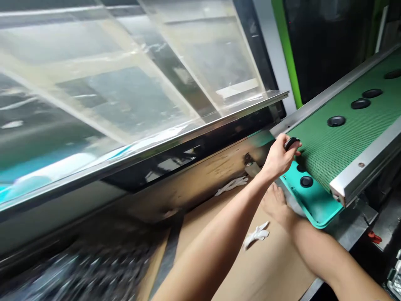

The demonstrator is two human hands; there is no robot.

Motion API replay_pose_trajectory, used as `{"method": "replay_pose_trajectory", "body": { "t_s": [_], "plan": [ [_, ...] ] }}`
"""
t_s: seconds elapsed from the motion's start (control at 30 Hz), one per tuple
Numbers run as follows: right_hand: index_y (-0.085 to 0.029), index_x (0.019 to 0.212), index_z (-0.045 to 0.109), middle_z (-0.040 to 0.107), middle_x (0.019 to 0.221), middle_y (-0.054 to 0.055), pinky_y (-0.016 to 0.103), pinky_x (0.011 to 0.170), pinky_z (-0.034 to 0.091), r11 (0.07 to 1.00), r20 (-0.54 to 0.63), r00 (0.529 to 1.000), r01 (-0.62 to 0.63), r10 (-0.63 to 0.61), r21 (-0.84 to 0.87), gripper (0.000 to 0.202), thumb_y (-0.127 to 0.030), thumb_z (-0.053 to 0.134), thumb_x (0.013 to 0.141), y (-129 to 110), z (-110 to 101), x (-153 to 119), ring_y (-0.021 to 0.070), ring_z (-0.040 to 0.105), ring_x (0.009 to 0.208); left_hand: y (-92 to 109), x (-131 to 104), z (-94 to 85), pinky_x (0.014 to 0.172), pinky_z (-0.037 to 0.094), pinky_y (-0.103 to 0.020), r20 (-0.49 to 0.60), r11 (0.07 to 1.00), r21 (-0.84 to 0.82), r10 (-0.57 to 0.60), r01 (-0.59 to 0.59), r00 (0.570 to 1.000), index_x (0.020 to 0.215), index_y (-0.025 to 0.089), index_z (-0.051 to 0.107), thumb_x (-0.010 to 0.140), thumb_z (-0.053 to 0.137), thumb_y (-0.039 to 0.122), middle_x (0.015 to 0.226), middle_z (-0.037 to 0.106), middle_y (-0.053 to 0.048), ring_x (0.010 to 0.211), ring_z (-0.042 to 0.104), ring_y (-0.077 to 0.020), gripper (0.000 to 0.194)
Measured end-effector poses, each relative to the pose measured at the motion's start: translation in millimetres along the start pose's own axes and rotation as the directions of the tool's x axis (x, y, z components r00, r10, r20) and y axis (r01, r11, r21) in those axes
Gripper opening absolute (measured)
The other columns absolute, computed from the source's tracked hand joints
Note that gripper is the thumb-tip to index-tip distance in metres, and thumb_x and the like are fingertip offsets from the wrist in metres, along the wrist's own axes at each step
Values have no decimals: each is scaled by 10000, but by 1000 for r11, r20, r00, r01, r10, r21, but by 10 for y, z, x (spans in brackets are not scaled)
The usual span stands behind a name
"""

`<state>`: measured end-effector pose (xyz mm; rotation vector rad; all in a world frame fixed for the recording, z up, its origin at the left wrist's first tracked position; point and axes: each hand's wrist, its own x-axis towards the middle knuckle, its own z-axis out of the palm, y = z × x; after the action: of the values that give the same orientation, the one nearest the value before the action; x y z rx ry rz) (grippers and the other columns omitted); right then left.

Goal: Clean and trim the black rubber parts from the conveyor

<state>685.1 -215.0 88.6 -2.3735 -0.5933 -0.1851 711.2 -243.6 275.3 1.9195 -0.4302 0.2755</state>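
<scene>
My left hand is closed around a black round cap-like piece, held tilted at the near end of the green conveyor belt. Just below that end sits a turquoise tray with a black round piece in it and another partly hidden by the belt. My right hand rests low, left of the tray and over the cardboard, partly covered by my left forearm. Its visible fingers are stretched out, with nothing seen in them. Several more black pieces, one of them a nearby disc, lie spaced along the belt.
White gloves lie on the brown cardboard, with another white glove by the wooden board. A metal side rail edges the belt. Clear machine panels rise on the left, smeared by motion. A red-handled tool sits at right.
</scene>
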Motion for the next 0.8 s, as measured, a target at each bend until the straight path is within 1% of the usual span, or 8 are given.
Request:
{"method": "replay_pose_trajectory", "body": {
  "t_s": [0.1, 0.23, 0.33, 0.4, 0.5, 0.6, 0.7, 0.8],
  "plan": [
    [-99, 1265, 624, 609, 1309, 229, 489, 1020, 440, 986, -11, 999, -54, 53, -157, 355, -251, 440, 1001, 41, 9, 28, 350, 534, 1230, -414, -828, -597, 561, 466, -239, -155, 917, -363, -234, 165, 960, 1101, 239, 476, 847, 760, 518, 916, 742, -36, 579, 606, -118, 471],
    [-131, 1306, 635, 626, 1230, 195, 430, 975, 464, 964, -2, 1000, 5, -5, -266, 385, -309, 471, 1006, 99, -49, 84, 311, 568, 1146, -1094, -2034, -1264, 435, 356, -200, -212, 640, -700, -612, 319, 762, 1255, 189, 543, 868, 600, 746, 849, 728, -81, 513, 566, -122, 681],
    [-159, 1431, 576, 612, 1235, 171, 406, 996, 466, 983, -135, 984, 91, -113, -161, 484, -367, 511, 998, -52, -60, 80, 293, 572, 1142, -1445, -2591, -1487, 422, 334, -190, -245, 502, -836, -702, 220, 669, 1251, 152, 583, 978, 433, 701, 844, 721, -104, 510, 543, -116, 631],
    [-175, 1428, 586, 607, 1247, 154, 382, 1002, 478, 984, -188, 966, 177, -178, -18, 496, -417, 516, 1001, -306, -4, -9, 274, 586, 1142, -1555, -2731, -1523, 491, 430, -220, -257, 451, -884, -684, 119, 683, 1299, 164, 577, 1028, 441, 573, 937, 738, -123, 577, 597, -135, 509],
    [-200, 1393, 616, 620, 1206, 128, 353, 975, 503, 963, -113, 969, 234, -220, 135, 477, -447, 532, 993, -792, 188, -310, 249, 616, 1104, -1588, -2730, -1512, 752, 574, -339, -194, 337, -941, -637, 43, 746, 1370, 197, 563, 1050, 458, 397, 1120, 738, -131, 821, 704, -194, 392],
    [-211, 1307, 664, 607, 1145, 118, 347, 891, 523, 964, 12, 968, 247, -249, 102, 394, -395, 547, 978, -1163, 408, -650, 242, 624, 1019, -1579, -2690, -1490, 1016, 533, -443, -142, 238, -971, -621, 13, 771, 1365, 166, 588, 1052, 431, 383, 1276, 699, -156, 1102, 700, -254, 411],
    [-217, 1287, 665, 589, 1170, 125, 354, 858, 511, 944, 58, 943, 329, -328, -15, 362, -354, 527, 981, -1292, 512, -789, 250, 600, 998, -1594, -2693, -1470, 1134, 458, -472, -109, 186, -982, -627, 12, 772, 1356, 153, 600, 1053, 405, 464, 1390, 644, -170, 1241, 653, -282, 475],
    [-199, 1324, 646, 594, 1159, 140, 363, 855, 499, 954, 29, 963, 271, -270, -129, 394, -350, 524, 981, -1263, 506, -719, 267, 585, 1007, -1623, -2695, -1447, 1169, 438, -422, -134, 181, -983, -635, -22, 761, 1354, 171, 600, 1063, 411, 400, 1423, 631, -141, 1289, 627, -244, 415]
  ]
}}
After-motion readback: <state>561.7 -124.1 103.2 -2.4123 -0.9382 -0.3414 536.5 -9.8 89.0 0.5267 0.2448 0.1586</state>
